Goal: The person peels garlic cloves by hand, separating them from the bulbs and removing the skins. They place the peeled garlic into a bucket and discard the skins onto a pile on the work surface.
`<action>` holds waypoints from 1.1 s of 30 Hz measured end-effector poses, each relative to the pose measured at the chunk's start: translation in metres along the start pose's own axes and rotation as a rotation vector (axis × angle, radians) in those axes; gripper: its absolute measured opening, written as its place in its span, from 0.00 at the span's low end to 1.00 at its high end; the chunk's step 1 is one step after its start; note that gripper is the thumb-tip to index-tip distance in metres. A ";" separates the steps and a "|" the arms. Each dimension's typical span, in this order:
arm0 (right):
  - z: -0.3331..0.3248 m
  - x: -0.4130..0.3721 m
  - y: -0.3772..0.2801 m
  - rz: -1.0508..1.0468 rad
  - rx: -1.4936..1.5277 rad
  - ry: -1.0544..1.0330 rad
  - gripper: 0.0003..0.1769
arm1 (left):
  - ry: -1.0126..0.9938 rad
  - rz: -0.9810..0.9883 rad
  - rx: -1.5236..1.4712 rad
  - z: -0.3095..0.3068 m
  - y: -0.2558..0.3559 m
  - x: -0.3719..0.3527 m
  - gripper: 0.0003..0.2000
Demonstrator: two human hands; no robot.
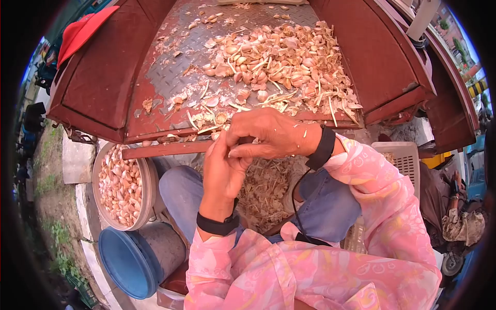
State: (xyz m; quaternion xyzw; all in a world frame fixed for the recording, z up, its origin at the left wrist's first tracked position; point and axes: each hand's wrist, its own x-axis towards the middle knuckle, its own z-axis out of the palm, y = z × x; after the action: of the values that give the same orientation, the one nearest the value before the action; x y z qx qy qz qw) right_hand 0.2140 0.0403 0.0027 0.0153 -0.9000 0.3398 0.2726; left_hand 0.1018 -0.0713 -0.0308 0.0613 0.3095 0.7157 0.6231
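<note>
My left hand [223, 178] is raised at the front edge of the red metal truck bed [181, 98], fingers pressed together. Curled over its fingertips from the right is my right hand [274, 135], thumb and fingers pinched. The two hands touch; whatever lies between them is hidden. Beyond them a pile of garlic cloves [289, 62] with loose skins and pale stems spreads over the bed. A round tub of cloves [120, 186] stands to the left of my hands. Dry garlic skins [263, 188] lie below them, between my knees.
A blue-rimmed bucket [121, 263] lies tilted at lower left. Red side panels [103, 72] flank the bed, and a wooden bar [165, 150] crosses its front. At right are a pale slotted basket [408, 155] and a plastic bottle [355, 237]. A red cap [82, 33] hangs upper left.
</note>
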 end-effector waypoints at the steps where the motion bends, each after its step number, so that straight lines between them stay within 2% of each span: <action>1: 0.001 0.001 -0.002 -0.005 0.049 0.011 0.06 | -0.036 -0.081 -0.125 -0.011 0.005 -0.002 0.12; 2: -0.002 0.002 0.003 0.002 0.048 0.009 0.06 | -0.092 -0.097 -0.190 -0.021 0.018 -0.005 0.12; 4: -0.018 0.005 0.025 0.328 -0.099 0.146 0.07 | 0.064 0.139 -0.061 -0.028 0.060 -0.018 0.11; 6: -0.031 0.001 0.047 0.316 -0.217 0.169 0.07 | 0.272 0.553 0.430 -0.050 0.105 -0.026 0.11; 8: -0.031 0.001 0.060 0.308 -0.331 0.205 0.08 | 0.409 0.741 0.681 -0.097 0.155 -0.029 0.12; 10: -0.024 0.004 0.066 0.270 -0.508 0.058 0.10 | 0.678 0.776 1.000 -0.136 0.192 -0.024 0.14; 11: -0.020 0.005 0.070 0.274 -0.505 0.062 0.10 | 0.675 0.773 1.006 -0.162 0.207 -0.020 0.14; 12: -0.017 0.006 0.074 0.250 -0.501 0.036 0.09 | 0.733 0.838 1.343 -0.190 0.218 -0.015 0.15; 13: -0.016 0.007 0.078 0.224 -0.498 0.009 0.08 | 0.781 0.895 1.684 -0.193 0.221 -0.014 0.16; 14: -0.017 0.009 0.082 0.198 -0.520 -0.017 0.06 | 0.776 0.894 1.755 -0.196 0.225 -0.016 0.18; 16: -0.021 0.013 0.072 0.182 -0.443 -0.037 0.05 | 0.599 0.868 1.570 -0.121 0.188 -0.024 0.18; 19: -0.019 0.023 0.043 0.088 -0.311 -0.093 0.03 | 0.203 0.489 1.100 -0.031 0.112 -0.021 0.18; 21: -0.012 0.026 0.022 -0.019 -0.234 -0.123 0.05 | -0.032 0.182 0.959 -0.008 0.075 -0.004 0.19; 23: -0.009 0.024 0.012 -0.051 -0.226 -0.141 0.05 | -0.206 -0.003 0.831 -0.009 0.048 0.017 0.18; 24: -0.011 0.020 0.010 -0.057 -0.256 -0.146 0.05 | -0.208 -0.005 0.830 -0.007 0.046 0.019 0.18; 26: -0.013 0.012 0.006 -0.039 -0.321 -0.166 0.06 | -0.266 -0.189 0.464 -0.003 0.039 0.021 0.14; 27: -0.012 0.011 0.005 -0.027 -0.318 -0.159 0.06 | -0.267 -0.202 0.467 0.000 0.035 0.022 0.14; 29: -0.008 0.010 0.003 -0.062 -0.445 -0.129 0.12 | -0.070 -0.118 0.419 0.008 0.027 0.020 0.11; 30: -0.002 0.011 0.006 -0.152 -0.448 -0.102 0.14 | -0.099 -0.074 0.362 0.004 0.022 0.022 0.09; 31: -0.002 0.009 0.006 -0.149 -0.446 -0.097 0.14 | -0.098 -0.077 0.367 0.001 0.018 0.022 0.09; 33: -0.002 0.007 0.004 -0.186 -0.446 -0.053 0.14 | -0.003 -0.078 0.197 0.003 0.010 0.021 0.08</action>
State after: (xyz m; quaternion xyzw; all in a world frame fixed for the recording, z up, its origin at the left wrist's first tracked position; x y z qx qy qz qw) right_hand 0.2084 0.0457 0.0046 0.0467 -0.9544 0.1053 0.2755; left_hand 0.0900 -0.0508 -0.0299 0.1114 0.3796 0.6570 0.6418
